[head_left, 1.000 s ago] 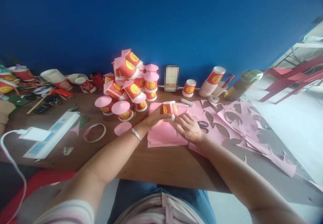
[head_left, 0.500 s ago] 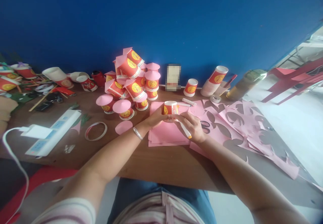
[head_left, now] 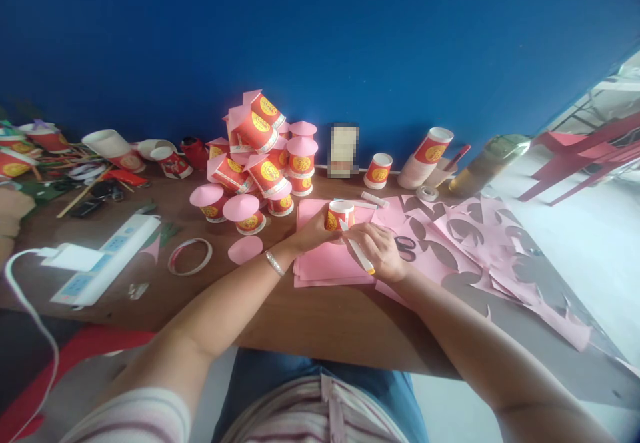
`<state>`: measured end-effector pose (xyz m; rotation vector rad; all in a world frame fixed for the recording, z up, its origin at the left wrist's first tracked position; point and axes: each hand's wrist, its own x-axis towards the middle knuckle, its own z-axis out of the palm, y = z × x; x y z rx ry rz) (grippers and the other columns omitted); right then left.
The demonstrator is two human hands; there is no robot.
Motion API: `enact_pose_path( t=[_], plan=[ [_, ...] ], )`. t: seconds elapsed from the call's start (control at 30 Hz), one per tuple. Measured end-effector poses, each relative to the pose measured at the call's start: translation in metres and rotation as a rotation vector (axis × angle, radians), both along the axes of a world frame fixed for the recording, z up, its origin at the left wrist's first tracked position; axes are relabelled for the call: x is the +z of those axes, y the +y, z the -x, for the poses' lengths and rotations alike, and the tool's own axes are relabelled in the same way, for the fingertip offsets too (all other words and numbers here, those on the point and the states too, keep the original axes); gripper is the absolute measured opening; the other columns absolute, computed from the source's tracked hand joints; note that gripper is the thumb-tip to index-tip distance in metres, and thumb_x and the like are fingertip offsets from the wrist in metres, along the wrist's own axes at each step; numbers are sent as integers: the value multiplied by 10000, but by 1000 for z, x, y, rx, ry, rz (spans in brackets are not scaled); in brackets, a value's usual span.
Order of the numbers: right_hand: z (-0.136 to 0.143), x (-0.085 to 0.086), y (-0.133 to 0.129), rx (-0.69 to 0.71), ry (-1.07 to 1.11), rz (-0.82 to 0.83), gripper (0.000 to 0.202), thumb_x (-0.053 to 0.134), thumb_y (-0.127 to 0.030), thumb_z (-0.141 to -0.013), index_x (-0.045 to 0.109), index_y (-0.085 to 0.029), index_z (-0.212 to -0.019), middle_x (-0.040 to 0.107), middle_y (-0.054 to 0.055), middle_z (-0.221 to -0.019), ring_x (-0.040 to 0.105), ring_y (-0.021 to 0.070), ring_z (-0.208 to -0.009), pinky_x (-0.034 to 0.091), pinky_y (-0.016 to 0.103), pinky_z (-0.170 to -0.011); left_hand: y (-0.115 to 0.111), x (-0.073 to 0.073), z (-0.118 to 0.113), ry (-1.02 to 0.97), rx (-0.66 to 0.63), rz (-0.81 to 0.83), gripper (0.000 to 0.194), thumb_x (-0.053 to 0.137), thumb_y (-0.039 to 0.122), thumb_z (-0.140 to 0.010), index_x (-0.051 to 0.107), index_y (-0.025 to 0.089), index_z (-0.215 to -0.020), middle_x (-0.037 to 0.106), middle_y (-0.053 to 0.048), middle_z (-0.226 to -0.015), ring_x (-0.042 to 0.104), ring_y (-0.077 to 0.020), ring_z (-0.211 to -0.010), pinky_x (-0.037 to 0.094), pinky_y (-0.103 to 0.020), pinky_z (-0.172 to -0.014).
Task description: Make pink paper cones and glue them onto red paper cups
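My left hand is wrapped round a red paper cup with a gold emblem and a white rim, its open end up. In my right hand is a slim white tool with an orange end. The tool slants, its orange end towards me and its upper end against the front of the cup; whether it is a pen or a knife I cannot tell. Both hands are over a stack of pink paper sheets. Black-handled scissors lie just right of my right hand.
Several red cups with pink paper cones are piled at the left. Nearby lie a tape ring, a pink disc and a power strip. Pink scraps cover the right side. A blue wall stands behind.
The cup has turned slightly and shifted a little right. My right hand and the white tool have moved slightly left, the tool's tip staying at the cup.
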<state>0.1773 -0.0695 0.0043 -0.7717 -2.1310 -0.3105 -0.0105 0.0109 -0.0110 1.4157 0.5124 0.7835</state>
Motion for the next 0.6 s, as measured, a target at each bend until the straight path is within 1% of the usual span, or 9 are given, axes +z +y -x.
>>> enact_pose_path(
  t=[0.17, 0.23, 0.33, 0.4, 0.5, 0.6],
  plan=[
    [1, 0, 1, -33, -46, -17, 217, 503, -131, -1003, 631, -171, -1173, 734, 115, -968, 705, 219, -841, 581, 350, -734, 0, 1, 0, 43, 18, -4, 682, 906, 436, -671, 581, 213, -1228, 659, -101, -1150, 624, -271, -1034, 548, -322, -765],
    [2, 0, 2, -44, -52, -18, 209, 511, -129, -998, 626, -172, -1167, 737, 113, -969, 705, 218, -839, 577, 348, -733, 0, 2, 0, 40, 13, 3, 669, 904, 434, -673, 586, 204, -1214, 665, -101, -1133, 623, -273, -1044, 547, -322, -774],
    [1, 0, 1, -36, -34, -29, 220, 510, -115, -989, 616, -170, -1173, 739, 108, -962, 701, 218, -838, 567, 345, -727, 0, 3, 1, 25, -5, 44, 721, 907, 457, -658, 578, 193, -1243, 668, -111, -1145, 627, -283, -1064, 547, -337, -798],
    [1, 1, 1, -44, -21, -24, 228, 503, -103, -985, 614, -173, -1172, 736, 101, -954, 694, 214, -830, 558, 339, -716, 1, 2, 2, 25, -9, 85, 746, 906, 451, -663, 564, 195, -1275, 666, -110, -1149, 638, -270, -1036, 543, -344, -803],
    [0, 3, 1, -64, 1, -19, 242, 503, -89, -977, 611, -178, -1174, 729, 88, -942, 688, 205, -815, 548, 330, -703, 2, 2, 2, 18, -25, 130, 692, 892, 405, -697, 564, 194, -1268, 667, -77, -1056, 636, -223, -945, 523, -327, -778],
    [-2, 2, 3, -87, 46, -36, 246, 535, -90, -957, 607, -177, -1176, 724, 84, -927, 691, 211, -819, 550, 328, -692, 3, 4, 1, -27, -54, 124, 565, 891, 382, -701, 610, 165, -1141, 651, -39, -908, 610, -183, -861, 490, -300, -757]
  ],
)
